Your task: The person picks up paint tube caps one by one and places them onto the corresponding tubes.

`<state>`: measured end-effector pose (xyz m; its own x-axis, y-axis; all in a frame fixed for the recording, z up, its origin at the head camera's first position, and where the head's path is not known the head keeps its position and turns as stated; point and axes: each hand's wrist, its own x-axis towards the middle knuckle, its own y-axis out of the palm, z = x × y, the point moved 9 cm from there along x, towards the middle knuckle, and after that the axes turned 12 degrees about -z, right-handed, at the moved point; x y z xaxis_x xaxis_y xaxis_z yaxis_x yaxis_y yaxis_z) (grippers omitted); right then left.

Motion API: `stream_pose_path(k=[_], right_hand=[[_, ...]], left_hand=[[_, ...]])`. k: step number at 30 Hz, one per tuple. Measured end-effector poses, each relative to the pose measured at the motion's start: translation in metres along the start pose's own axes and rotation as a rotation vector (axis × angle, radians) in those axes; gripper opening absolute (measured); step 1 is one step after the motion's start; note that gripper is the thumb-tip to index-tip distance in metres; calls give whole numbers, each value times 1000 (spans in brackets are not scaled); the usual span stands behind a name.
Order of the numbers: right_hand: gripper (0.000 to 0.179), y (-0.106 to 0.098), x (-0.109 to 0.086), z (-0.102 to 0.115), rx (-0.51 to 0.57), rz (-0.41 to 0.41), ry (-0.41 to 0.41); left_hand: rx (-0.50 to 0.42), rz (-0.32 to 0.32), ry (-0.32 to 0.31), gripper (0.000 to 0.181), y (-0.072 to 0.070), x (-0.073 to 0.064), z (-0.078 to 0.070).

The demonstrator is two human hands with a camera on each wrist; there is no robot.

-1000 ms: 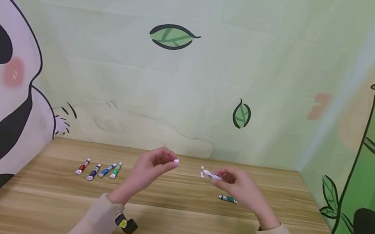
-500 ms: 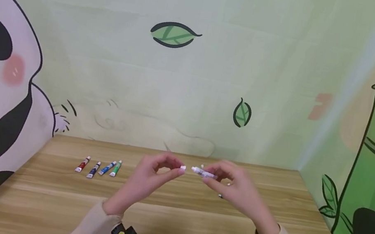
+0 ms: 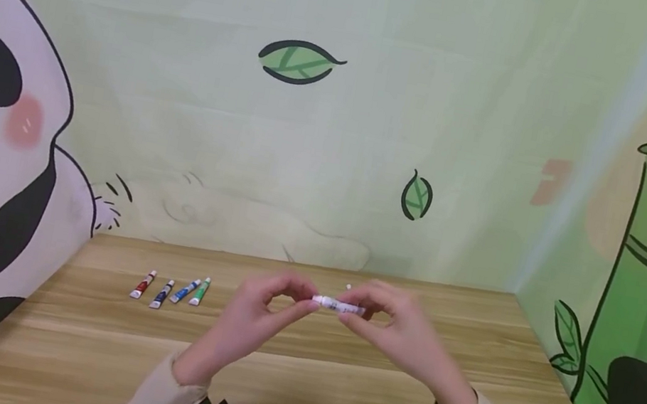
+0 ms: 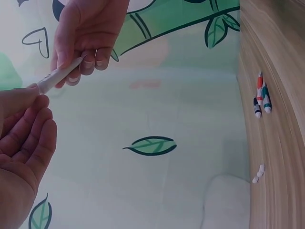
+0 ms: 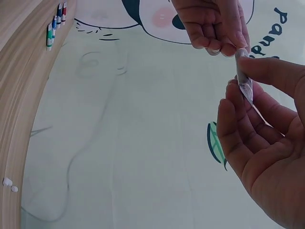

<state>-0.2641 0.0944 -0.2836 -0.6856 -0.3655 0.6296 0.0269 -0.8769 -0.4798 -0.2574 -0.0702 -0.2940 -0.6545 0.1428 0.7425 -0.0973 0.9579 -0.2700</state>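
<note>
Above the table, both hands meet at a small white paint tube (image 3: 338, 305) lying level between them. My left hand (image 3: 259, 310) pinches the small white cap (image 3: 316, 299) at the tube's left end, thumb against fingertips. The cap meets the nozzle; how far it sits on cannot be told. My right hand (image 3: 405, 328) grips the tube's body between thumb and fingers. From the right wrist, the tube's flat crimped end (image 5: 246, 90) shows by the right fingers. In the left wrist view, the left fingers hide the cap.
Several paint tubes (image 3: 167, 291) in red, dark blue, blue and green lie on the wooden table (image 3: 77, 346) at left. More tubes (image 4: 263, 95) and loose white caps (image 4: 259, 174) lie on the table beyond the right hand. A panda-printed cloth (image 3: 331, 160) stands behind.
The hands have come together. The right hand brought the tube left and the left hand moved the cap right until cap and nozzle met. The green tube at right is now hidden in the head view.
</note>
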Motion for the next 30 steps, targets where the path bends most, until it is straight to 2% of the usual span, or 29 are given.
stream_pose_path(k=[10, 15, 18, 27, 30], right_hand=[[15, 4, -6, 2, -44, -14, -35], [13, 6, -10, 2, -37, -27, -40], [14, 7, -11, 1, -22, -42, -49], [19, 7, -12, 6, -6, -94, -129], [21, 7, -13, 12, -9, -114, -179]], left_hand=[[27, -11, 48, 13, -2, -6, -2], [17, -23, 91, 12, -3, -8, -5], [3, -21, 96, 13, -3, -10, -4], [-26, -23, 94, 14, -4, -11, -3], [-33, -33, 98, 15, -6, -12, -3]])
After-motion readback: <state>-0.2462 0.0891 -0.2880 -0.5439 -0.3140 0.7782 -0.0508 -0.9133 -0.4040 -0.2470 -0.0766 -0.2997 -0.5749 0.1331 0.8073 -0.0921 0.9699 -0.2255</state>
